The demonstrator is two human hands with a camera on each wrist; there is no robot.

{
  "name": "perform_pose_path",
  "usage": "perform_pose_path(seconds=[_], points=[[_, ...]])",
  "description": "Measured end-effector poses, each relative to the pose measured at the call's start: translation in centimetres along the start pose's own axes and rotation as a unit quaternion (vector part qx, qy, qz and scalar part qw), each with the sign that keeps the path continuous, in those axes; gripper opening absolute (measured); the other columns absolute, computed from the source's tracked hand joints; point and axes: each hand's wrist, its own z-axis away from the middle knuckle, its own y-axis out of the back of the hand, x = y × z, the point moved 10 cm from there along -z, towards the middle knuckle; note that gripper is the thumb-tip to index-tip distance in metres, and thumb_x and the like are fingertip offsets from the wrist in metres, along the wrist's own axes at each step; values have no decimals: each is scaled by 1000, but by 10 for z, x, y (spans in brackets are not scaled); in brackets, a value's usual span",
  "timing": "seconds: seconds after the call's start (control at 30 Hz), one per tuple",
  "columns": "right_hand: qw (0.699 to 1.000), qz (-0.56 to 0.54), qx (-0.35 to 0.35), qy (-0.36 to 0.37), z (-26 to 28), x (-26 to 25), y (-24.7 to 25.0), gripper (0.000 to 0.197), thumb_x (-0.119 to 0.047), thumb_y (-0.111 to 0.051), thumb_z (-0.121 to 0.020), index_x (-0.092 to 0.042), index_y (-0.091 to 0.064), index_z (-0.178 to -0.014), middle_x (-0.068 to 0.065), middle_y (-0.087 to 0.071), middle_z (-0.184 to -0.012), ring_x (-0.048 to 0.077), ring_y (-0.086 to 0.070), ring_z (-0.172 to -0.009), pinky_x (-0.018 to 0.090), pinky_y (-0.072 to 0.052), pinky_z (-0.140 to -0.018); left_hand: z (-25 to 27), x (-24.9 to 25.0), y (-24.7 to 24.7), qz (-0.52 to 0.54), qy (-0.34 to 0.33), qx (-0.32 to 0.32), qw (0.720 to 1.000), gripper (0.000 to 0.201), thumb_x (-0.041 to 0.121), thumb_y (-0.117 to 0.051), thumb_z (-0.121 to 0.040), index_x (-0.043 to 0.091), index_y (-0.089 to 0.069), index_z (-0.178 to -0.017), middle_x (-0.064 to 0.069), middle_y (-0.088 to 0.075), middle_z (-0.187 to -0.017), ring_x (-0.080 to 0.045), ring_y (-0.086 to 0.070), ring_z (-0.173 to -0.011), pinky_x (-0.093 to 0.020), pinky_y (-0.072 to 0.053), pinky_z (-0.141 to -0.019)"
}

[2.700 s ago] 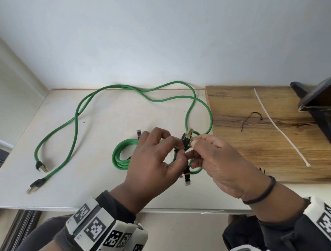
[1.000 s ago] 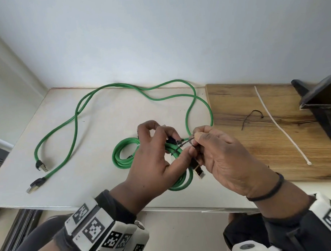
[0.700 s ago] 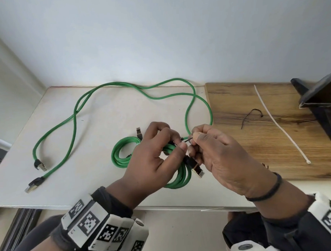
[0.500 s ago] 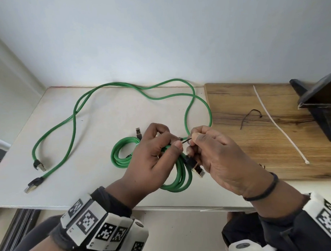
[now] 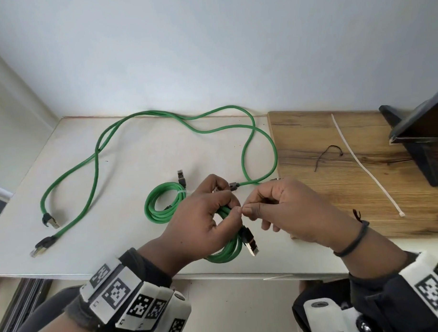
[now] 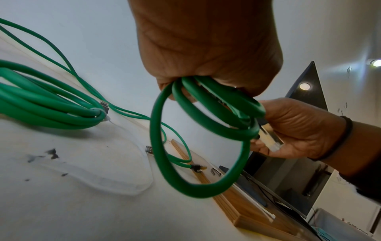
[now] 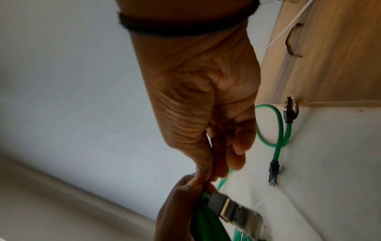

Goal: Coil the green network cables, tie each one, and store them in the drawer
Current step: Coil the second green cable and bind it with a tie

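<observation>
while the left hand [image 5: 202,223] grips the coiled green cable [image 6: 198,143] above the bench [image 5: 131,246], the right hand [image 5: 286,208] fingers [image 5: 249,210] pinch what seems a thin tie; hold the loops bunched, twisting it snug. 1 tied coil [image 5: 162,205] lies nearby.

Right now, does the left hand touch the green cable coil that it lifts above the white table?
Touching. The left wrist view shows the left hand gripping the green cable coil; its loops come straight out of the closed fingers.
</observation>
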Motion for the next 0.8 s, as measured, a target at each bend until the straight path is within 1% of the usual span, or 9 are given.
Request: perform_pose_path(seconds=[0.07, 0.13, 0.2, 0.3, 0.43, 0.57, 0.67, 0.73, 0.8], points=[[1000, 6, -11, -2, 0, 0, -2, 12, -30, -69, -82, -18, -70, -78, -13, -64, -59, 2, -59, -51, 20, -44, -48, -1, 0, -1, -6, -4, -11, 1000, 19, 39, -52, -80, 27, -65, -74, 12, -47, -88, -8, -53, -71, -29, -46, -60], [999, 9, -32, -10, 2, 1, -4, 10, -28, -68, -83, -18, -68, -81, -9, -65, -65, 8, -60, -52, 20, -41, -46, -1, 1, -2, -15, -9, -23, 1000, 17, 39, -52, -79, 27, -64, -74, 14, -46, -88, -10, -53, -71, -31, -46, -60], [998, 8, -54, -33, 4, 6, -10, 10, -23, -65, -84, -15, -66, -79, -5, -64, -65, 10, -58, -48, 16, -36, -42, 0, 6, -5, -28, -19, -37, 999, 17, 38, -52, -78, 28, -63, -72, 14, -47, -89, -11, -54, -70, -31, -46, -59], [993, -36, -83, -80, 4, 12, -22, 19, -17, -58, -84, -12, -59, -66, -1, -55, -60, 14, -46, -40, 16, -30, -39, 1, 10, -7, -44, -24, -48, 998, 16, 38, -52, -77, 29, -63, -72, 15, -47, -91, -11, -55, -69, -30, -47, -58], [986, -25, -111, -121, 6, 20, -36, 31, -17, -45, -83, -12, -48, -53, 4, -41, -47, 18, -34, -36, 25, -28, -42, 2, 9, -10, -63, -27, -61, 996, 15, 37, -54, -75, 27, -64, -69, 16, -47, -91, -10, -51, -63, -32, -47, -56], [984, -26, -72, -160, 8, 25, -38, 23, -24, -44, -71, -15, -35, -52, 1, -29, -45, 15, -27, -33, 27, -23, -44, 3, 13, -15, -52, -35, -82, 995, 13, 33, -53, -71, 24, -58, -63, 13, -46, -88, -12, -51, -65, -33, -46, -56], [983, -50, -17, -175, 6, 31, -34, 24, -19, -46, -76, -14, -35, -55, 2, -28, -49, 16, -25, -37, 28, -22, -45, 1, 10, -14, -31, -14, -75, 997, 12, 34, -52, -72, 29, -52, -60, 11, -46, -89, -14, -53, -67, -36, -47, -59], [980, -92, 8, -177, 4, 32, -32, 25, -14, -46, -78, -13, -36, -55, 2, -28, -47, 16, -26, -36, 26, -23, -43, -1, 5, -13, -13, 15, -64, 998, 14, 37, -52, -71, 28, -54, -61, 10, -45, -90, -16, -55, -73, -37, -49, -65], [971, -156, 23, -177, 3, 33, -31, 33, -8, -44, -77, -16, -36, -46, -1, -26, -41, 14, -24, -32, 24, -21, -40, -3, 1, -11, 18, 42, -51, 998, 14, 37, -51, -69, 27, -58, -62, 10, -44, -91, -14, -55, -82, -34, -49, -71]])
